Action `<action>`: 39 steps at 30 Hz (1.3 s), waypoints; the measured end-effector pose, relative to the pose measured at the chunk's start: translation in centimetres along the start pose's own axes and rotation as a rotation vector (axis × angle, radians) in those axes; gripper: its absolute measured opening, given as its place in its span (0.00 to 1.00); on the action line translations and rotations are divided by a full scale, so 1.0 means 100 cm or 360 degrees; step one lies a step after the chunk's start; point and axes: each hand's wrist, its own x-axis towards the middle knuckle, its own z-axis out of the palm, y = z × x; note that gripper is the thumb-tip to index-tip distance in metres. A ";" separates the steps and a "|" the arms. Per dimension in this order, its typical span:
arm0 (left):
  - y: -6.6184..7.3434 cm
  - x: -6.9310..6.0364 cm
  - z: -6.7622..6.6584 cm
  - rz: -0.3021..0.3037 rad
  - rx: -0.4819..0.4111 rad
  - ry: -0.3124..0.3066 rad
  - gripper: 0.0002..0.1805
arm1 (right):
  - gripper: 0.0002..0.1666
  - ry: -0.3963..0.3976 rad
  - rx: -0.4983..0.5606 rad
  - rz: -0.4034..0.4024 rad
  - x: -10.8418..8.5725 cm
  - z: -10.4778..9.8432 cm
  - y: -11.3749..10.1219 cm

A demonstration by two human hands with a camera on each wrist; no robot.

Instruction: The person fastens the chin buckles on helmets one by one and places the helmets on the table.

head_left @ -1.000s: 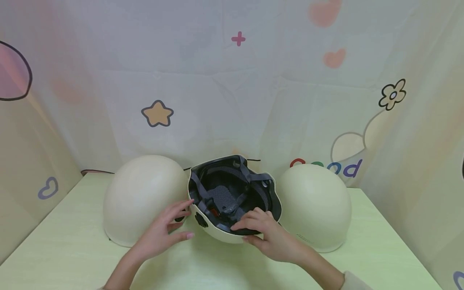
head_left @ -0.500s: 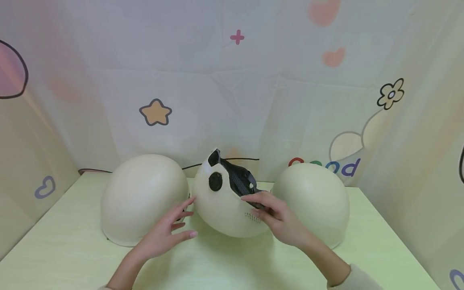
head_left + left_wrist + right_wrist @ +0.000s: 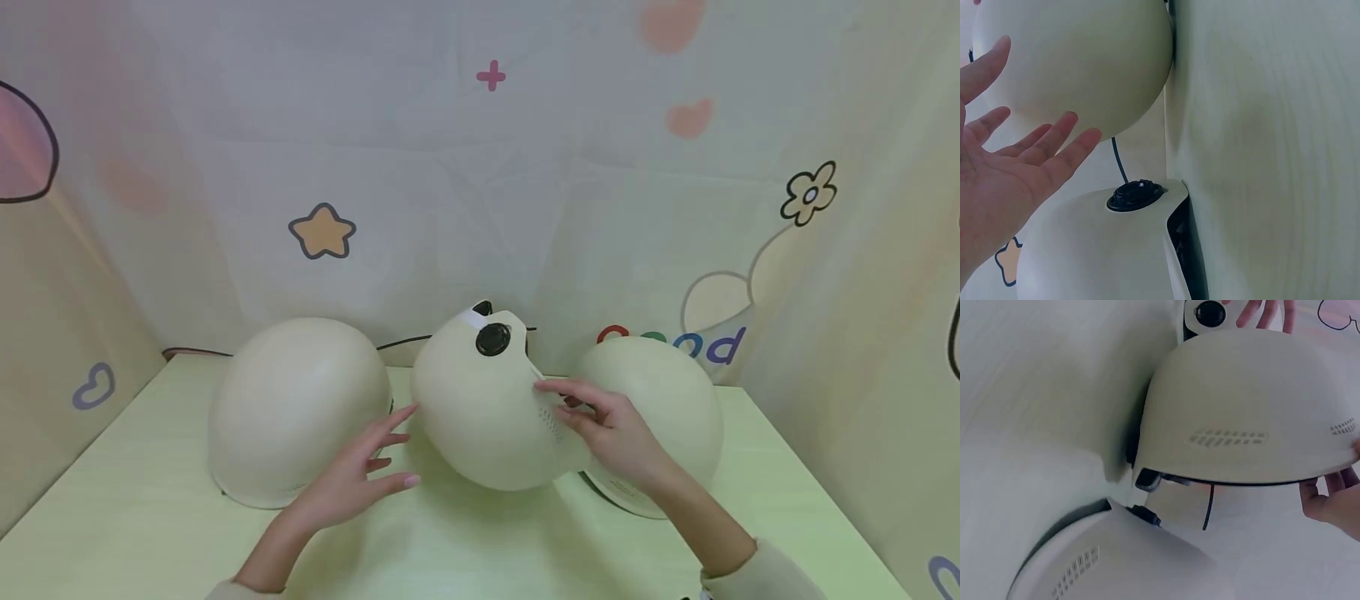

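A cream helmet stands tilted at the middle of the table, its outer shell facing me and a black round disc near its top. My right hand grips its rim on the right, thumb and fingers on either side of the edge in the right wrist view. My left hand is spread with fingers apart beside the helmet's left side; whether its fingertips touch the shell I cannot tell. The helmet's dark lining is hidden in the head view.
A second cream helmet sits dome up on the left, and a third helmet on the right, partly behind my right hand. A printed curtain hangs behind the pale table. A thin black cord runs behind the helmets.
The middle helmet has turned from inside-up to shell facing me, its black disc moving up and right. My right hand turned it, moving right and up. The left hand shifted slightly right.
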 end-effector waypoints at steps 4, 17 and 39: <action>0.001 0.000 0.001 -0.0026 -0.0005 -0.0021 0.41 | 0.25 -0.0050 -0.0174 -0.0044 -0.002 -0.010 -0.003; -0.001 0.005 0.008 -0.0044 -0.0079 -0.0135 0.42 | 0.33 -0.0103 -0.0474 -0.0212 -0.003 -0.023 0.001; -0.002 0.009 0.012 0.0006 -0.0068 -0.0141 0.42 | 0.35 -0.0072 -0.0125 0.0034 -0.006 -0.029 0.003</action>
